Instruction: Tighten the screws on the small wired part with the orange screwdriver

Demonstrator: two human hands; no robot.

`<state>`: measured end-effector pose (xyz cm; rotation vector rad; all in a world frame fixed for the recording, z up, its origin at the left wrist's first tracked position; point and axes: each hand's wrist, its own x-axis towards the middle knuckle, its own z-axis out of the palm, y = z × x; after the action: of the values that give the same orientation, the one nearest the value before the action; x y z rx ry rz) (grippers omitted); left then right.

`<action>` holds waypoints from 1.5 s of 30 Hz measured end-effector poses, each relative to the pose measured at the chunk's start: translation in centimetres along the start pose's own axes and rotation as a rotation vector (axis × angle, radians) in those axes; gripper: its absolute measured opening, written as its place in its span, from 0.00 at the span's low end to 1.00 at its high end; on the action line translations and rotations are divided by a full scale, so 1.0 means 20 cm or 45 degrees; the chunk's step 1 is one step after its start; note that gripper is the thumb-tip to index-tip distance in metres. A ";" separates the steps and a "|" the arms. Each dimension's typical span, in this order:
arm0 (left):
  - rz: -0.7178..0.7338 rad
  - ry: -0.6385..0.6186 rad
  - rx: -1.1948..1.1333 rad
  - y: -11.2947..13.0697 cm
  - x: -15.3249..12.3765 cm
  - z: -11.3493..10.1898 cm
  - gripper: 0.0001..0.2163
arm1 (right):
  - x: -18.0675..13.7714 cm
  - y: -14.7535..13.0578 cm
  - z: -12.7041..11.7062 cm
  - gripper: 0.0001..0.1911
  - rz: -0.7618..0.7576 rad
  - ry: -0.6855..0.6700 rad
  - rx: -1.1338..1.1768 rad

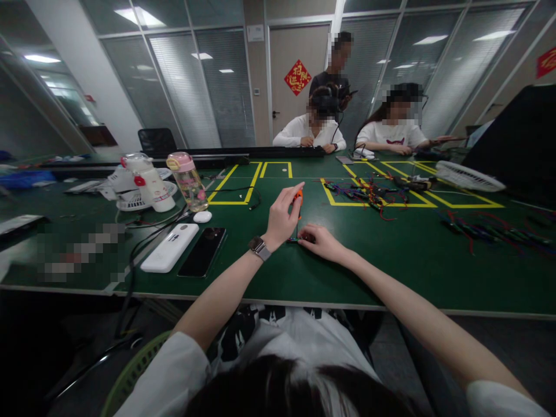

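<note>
My left hand (283, 215), with a watch (259, 248) on its wrist, is closed around an orange-handled screwdriver (299, 197). The screwdriver stands upright, its thin dark shaft pointing down at a small circuit board (292, 239) on the green table. My right hand (322, 242) rests low on the table, fingers curled and fingertips at the board's right end. Much of the handle is hidden behind my left fingers. Whether the tip touches the board I cannot tell.
Left of my arms lie a white power bank (170, 248), a black phone (202, 252) and an earbud case (202, 216). Bottles (189, 182) stand behind them. Wired boards (369, 191) lie to the right, near a white fan (469, 175). People (309, 130) are across the table.
</note>
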<state>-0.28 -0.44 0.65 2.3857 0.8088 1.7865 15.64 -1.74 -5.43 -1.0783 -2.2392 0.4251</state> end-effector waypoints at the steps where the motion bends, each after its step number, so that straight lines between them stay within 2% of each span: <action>1: -0.001 -0.002 -0.001 0.00 0.00 0.00 0.15 | 0.00 0.00 0.00 0.03 -0.001 -0.001 0.003; 12: -0.012 0.127 0.127 0.00 0.00 0.00 0.11 | 0.00 0.00 0.00 0.03 -0.007 0.004 -0.004; 20: -0.029 0.002 -0.030 0.01 0.00 -0.01 0.16 | 0.00 -0.01 0.00 0.03 0.010 0.003 0.000; 28: -0.021 0.125 0.115 0.00 -0.01 0.00 0.11 | 0.00 -0.01 0.00 0.03 0.018 0.011 -0.002; 38: -0.028 0.018 0.016 0.00 -0.02 -0.01 0.16 | 0.00 0.02 0.01 0.05 0.039 0.009 0.020; 45: -0.054 0.016 -0.016 -0.02 -0.02 0.00 0.16 | -0.01 0.02 0.01 0.05 0.039 0.008 0.023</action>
<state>-0.41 -0.36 0.08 2.3336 0.8411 1.7876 15.78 -1.57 -5.89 -1.1047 -2.2122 0.4533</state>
